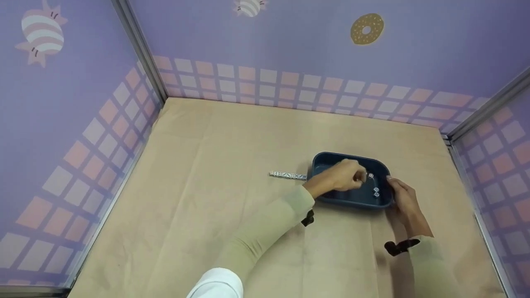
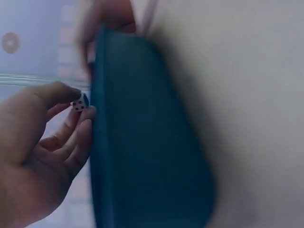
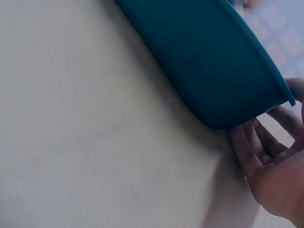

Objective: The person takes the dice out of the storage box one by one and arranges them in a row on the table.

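A dark blue tray with raised walls stands on the right side of the table. Over its inside is my left hand, pinching a small white die between thumb and fingertips. My right hand holds the tray's right end, thumb over the rim and fingers against the outer wall. Several loose dice lie inside near that end; my left hand and forearm hide part of the tray floor. Left of the tray, a straight row of dice lies on the table, its right end reaching the tray wall.
A beige cloth covers the table. Purple patterned panels enclose it at the back, left and right, with metal posts at the corners.
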Demonstrator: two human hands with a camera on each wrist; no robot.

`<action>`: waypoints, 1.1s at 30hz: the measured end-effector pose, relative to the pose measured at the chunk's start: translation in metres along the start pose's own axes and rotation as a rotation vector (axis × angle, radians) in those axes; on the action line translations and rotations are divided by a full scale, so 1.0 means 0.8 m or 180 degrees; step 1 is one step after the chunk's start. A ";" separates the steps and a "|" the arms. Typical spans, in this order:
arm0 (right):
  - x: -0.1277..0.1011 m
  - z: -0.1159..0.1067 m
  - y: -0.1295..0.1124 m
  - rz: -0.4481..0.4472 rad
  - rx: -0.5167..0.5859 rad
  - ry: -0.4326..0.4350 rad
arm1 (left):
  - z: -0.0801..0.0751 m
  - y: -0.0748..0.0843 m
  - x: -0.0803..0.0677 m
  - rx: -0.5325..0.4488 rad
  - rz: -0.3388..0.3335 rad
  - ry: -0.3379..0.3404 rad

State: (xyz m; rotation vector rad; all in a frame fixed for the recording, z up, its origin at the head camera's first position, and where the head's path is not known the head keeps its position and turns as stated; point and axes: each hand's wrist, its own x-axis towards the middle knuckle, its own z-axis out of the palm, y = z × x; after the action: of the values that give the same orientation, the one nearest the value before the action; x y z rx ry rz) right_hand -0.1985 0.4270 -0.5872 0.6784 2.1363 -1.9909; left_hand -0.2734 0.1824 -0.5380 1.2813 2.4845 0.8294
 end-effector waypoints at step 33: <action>0.001 -0.005 0.005 -0.0108 -0.0132 0.0012 | -0.084 -0.190 -0.238 0.0041 -0.0814 0.0585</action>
State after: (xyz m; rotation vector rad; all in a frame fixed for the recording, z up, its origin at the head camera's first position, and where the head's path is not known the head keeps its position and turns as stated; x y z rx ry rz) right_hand -0.1968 0.4313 -0.5905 0.6441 2.1990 -1.9577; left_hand -0.2925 -0.0660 -0.5819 0.8989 2.7246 0.9024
